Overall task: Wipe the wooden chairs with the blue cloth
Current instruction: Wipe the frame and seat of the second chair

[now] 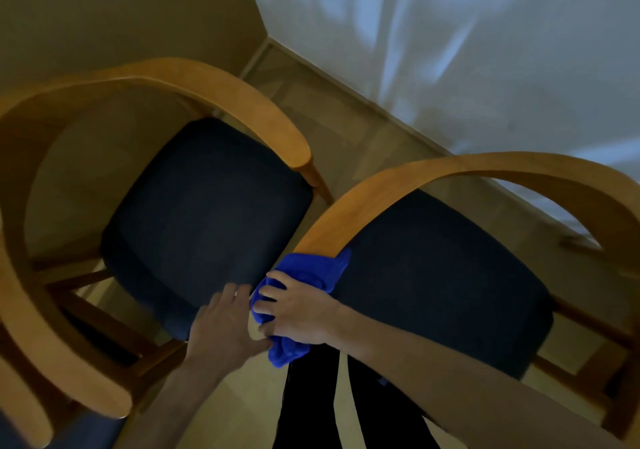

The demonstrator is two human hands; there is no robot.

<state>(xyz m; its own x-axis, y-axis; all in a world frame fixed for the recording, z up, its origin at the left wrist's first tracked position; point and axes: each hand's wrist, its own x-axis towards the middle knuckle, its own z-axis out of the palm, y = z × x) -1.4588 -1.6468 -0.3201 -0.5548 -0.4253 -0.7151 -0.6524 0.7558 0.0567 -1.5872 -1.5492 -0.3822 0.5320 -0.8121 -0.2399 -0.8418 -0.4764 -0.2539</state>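
Blue cloth (304, 286) bunched at the near end of the right wooden chair's armrest (346, 220), gripped under the curled fingers (268, 291) of the right hand (298, 313), left hand (225, 327) laid alongside with fingers extended, thumb touching the cloth's lower edge, left wooden chair (242, 102) beside.

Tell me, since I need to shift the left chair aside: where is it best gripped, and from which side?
Probably the near armrest end of the left chair, taken from above. The curved wooden rail ends there in a free rounded tip nearest the person, with open space beneath for fingers to wrap around.
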